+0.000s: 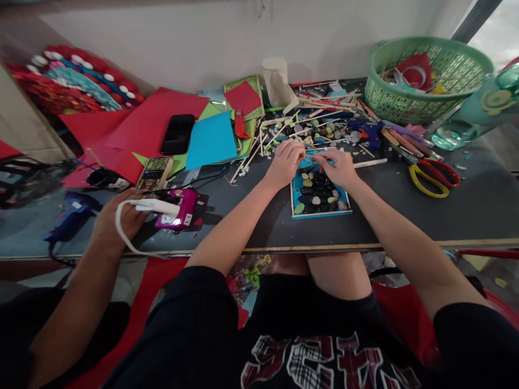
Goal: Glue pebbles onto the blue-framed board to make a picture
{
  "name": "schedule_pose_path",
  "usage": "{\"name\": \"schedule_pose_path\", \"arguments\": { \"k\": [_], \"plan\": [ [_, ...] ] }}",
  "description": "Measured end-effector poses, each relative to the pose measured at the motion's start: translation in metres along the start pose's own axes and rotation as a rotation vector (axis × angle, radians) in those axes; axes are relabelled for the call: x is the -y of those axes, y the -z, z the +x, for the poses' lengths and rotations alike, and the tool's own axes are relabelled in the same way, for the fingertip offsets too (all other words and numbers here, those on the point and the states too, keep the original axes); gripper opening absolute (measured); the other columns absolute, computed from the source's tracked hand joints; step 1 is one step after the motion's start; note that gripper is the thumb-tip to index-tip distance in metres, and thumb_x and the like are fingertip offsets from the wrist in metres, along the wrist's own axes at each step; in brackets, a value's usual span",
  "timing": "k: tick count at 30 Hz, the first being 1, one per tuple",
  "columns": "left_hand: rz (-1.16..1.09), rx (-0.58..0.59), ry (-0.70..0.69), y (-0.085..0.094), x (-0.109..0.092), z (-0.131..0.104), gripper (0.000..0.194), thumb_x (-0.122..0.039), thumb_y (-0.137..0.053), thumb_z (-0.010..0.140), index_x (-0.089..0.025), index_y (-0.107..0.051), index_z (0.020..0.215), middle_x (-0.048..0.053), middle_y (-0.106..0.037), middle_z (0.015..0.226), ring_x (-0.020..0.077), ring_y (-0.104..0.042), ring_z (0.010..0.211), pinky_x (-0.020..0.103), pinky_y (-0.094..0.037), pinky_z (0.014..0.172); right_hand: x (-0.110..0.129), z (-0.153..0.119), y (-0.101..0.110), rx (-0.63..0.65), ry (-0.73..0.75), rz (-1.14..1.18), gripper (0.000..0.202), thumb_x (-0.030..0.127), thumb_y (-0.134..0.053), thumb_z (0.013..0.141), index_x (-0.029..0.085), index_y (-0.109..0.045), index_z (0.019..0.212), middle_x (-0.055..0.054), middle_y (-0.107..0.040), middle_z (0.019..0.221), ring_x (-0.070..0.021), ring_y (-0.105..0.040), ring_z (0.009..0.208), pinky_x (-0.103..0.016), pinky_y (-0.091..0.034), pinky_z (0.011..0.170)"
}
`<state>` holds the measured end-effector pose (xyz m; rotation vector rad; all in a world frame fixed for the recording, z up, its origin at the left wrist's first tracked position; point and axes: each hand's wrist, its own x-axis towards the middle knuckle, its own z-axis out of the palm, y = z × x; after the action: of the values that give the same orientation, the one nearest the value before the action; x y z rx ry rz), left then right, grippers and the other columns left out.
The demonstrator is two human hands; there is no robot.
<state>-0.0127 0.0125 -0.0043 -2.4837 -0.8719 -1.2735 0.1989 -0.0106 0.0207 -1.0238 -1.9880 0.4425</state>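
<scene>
The left forearm and right forearm converge toward the far side, left hand and right hand adjacent, fingers bent.

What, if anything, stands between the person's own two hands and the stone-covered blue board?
Nothing visible does: the left hand and right hand are at the far end of the blue board. Loose stones and wooden sticks lie beyond or beside it; whether either hand touches the board is unclear.
</scene>
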Motion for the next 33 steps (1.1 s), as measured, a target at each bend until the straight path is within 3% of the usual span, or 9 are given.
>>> {"name": "schedule_pose_path", "arguments": {
  "k": [4,11,21,27,33],
  "plan": [
    [0.056,0.060,-0.017,0.0051,-0.0020,0.0037,0.027,-0.033,-0.040,0.111,-0.018,-0.062,0.108,0.011,-0.071,0.112,0.0242,-0.064,0.111,0.042,-0.052,0.099,-0.0063,0.0007,0.0004,0.005,0.017,-0.071,0.060,0.063,-0.047,0.103,0.022,-0.073,0.068,-0.004,-0.067,0.062,-0.0227,-0.065,0.071,-0.034,-0.048,0.071],
    [0.096,0.035,-0.034,0.0097,-0.0037,0.0052,0.024,-0.028,-0.046,0.109,-0.019,-0.066,0.097,0.007,-0.073,0.098,0.0221,-0.068,0.098,0.039,-0.057,0.090,-0.0064,0.0005,-0.0001,-0.002,0.050,-0.105,0.053,0.055,-0.050,0.104,0.022,-0.076,0.072,-0.003,-0.068,0.061,-0.0223,-0.066,0.070,-0.033,-0.049,0.072],
    [0.063,0.034,-0.021,0.0052,0.0002,0.0032,0.031,-0.031,-0.040,0.111,-0.019,-0.063,0.094,0.009,-0.072,0.099,0.0227,-0.067,0.100,0.042,-0.058,0.091,-0.0029,0.0001,0.0011,-0.021,0.055,-0.089,0.062,0.067,-0.046,0.103,0.022,-0.078,0.074,-0.004,-0.069,0.060,-0.0240,-0.067,0.069,-0.035,-0.050,0.069],
    [0.044,0.112,-0.040,0.0022,0.0019,0.0018,0.041,-0.027,-0.024,0.112,-0.018,-0.060,0.096,0.013,-0.069,0.102,0.0253,-0.065,0.106,0.047,-0.056,0.094,-0.0033,0.0008,0.0004,0.013,0.024,-0.068,0.062,0.068,-0.045,0.103,0.023,-0.077,0.074,-0.004,-0.069,0.062,-0.0230,-0.067,0.071,-0.035,-0.051,0.072],
    [-0.009,0.132,-0.013,-0.0001,0.0038,-0.0008,0.039,-0.028,-0.022,0.112,-0.019,-0.057,0.094,0.012,-0.068,0.101,0.0260,-0.064,0.108,0.050,-0.054,0.097,-0.0053,0.0009,-0.0004,-0.009,-0.001,0.009,0.060,0.070,-0.049,0.100,0.022,-0.079,0.080,-0.005,-0.070,0.064,-0.0234,-0.068,0.071,-0.035,-0.052,0.072]
  ]
}}
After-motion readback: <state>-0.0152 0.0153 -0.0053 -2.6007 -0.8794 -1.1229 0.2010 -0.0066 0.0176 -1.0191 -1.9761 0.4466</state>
